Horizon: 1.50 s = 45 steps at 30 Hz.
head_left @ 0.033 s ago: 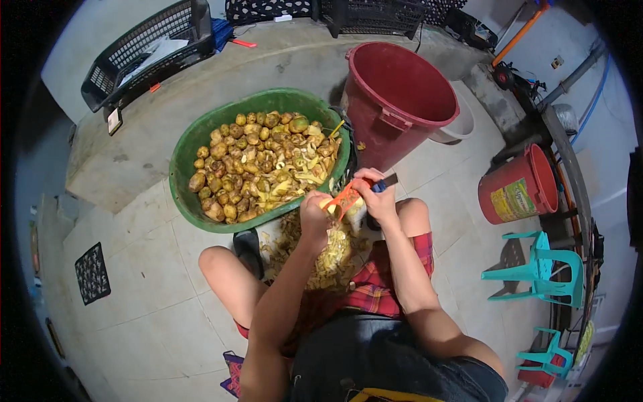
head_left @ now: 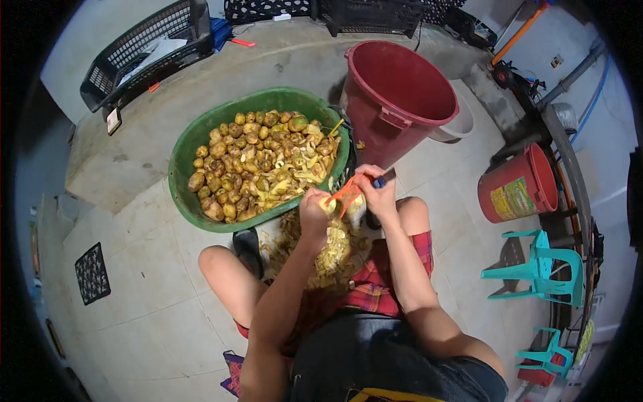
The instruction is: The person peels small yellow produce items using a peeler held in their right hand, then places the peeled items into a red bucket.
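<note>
In front of my knees, my left hand (head_left: 313, 216) is closed around a pale yellow, peeled potato-like piece (head_left: 326, 205). My right hand (head_left: 379, 198) grips an orange forked tool that looks like a peeler (head_left: 348, 191), its forked end against the piece. A small blue part (head_left: 380, 181) sticks out past the right fingers; I cannot tell whether it belongs to the same tool. Beyond my hands stands a green oval tub (head_left: 179, 194) filled with brown-yellow potato-like pieces (head_left: 234, 157) and loose peelings. More peelings (head_left: 331, 258) lie heaped on the floor between my legs.
A tall dark red bin (head_left: 375, 127) stands just right of the tub. Farther right are a red bucket (head_left: 512, 187) and teal plastic chairs (head_left: 559, 268). Behind the tub, a concrete ledge (head_left: 288, 63) carries a black crate (head_left: 144, 50) and a phone (head_left: 114, 120).
My right hand has turned slightly, and the orange tool now tilts differently. The dark flat end beyond the blue part has gone out of sight. My left hand stays almost in place.
</note>
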Each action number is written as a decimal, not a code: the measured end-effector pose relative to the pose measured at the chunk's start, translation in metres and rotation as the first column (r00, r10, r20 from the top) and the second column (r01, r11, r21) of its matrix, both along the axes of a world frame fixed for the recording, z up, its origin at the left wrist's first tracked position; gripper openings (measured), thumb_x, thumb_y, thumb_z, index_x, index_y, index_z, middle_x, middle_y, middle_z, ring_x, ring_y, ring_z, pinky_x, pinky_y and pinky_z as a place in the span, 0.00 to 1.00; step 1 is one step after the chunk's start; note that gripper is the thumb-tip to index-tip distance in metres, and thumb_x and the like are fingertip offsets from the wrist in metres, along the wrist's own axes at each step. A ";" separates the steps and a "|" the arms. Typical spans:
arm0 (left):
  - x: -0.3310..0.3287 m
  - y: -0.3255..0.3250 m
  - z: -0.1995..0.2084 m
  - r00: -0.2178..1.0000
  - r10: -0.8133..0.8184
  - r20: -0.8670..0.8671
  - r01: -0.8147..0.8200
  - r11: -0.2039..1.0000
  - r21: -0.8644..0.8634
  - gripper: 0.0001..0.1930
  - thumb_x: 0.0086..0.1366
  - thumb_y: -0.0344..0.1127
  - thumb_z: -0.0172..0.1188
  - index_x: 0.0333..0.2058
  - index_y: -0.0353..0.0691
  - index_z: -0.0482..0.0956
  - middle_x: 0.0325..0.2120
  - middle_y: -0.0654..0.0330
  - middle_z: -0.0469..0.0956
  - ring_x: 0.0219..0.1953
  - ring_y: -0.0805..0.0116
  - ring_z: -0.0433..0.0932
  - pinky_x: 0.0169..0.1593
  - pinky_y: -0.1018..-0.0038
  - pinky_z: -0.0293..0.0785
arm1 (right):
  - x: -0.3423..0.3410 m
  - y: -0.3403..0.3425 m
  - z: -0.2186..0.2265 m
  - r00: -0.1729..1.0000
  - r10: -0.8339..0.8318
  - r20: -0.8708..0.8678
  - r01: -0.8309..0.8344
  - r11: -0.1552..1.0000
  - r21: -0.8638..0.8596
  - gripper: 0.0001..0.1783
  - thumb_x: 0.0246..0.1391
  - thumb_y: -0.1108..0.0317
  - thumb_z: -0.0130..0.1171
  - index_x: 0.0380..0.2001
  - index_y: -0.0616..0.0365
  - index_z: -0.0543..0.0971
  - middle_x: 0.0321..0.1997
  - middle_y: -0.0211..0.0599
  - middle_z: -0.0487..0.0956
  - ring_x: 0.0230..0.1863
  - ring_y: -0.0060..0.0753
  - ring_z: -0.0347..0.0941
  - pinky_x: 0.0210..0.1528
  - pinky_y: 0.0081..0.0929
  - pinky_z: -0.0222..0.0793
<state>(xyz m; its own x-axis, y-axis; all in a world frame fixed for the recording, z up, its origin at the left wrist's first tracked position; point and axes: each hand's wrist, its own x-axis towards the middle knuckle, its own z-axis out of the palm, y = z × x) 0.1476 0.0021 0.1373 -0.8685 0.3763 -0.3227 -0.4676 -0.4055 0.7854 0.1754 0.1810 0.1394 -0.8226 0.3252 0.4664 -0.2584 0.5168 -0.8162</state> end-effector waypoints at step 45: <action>-0.185 -0.066 -0.181 0.991 0.039 -0.128 -0.128 0.554 -0.823 0.04 0.56 0.26 0.59 0.30 0.38 0.82 0.29 0.53 0.80 0.33 0.59 0.79 0.39 0.62 0.77 | -0.024 0.081 0.005 0.881 -0.112 0.459 0.150 0.987 -0.047 0.12 0.50 0.68 0.67 0.34 0.64 0.80 0.25 0.32 0.79 0.28 0.20 0.71 0.34 0.25 0.69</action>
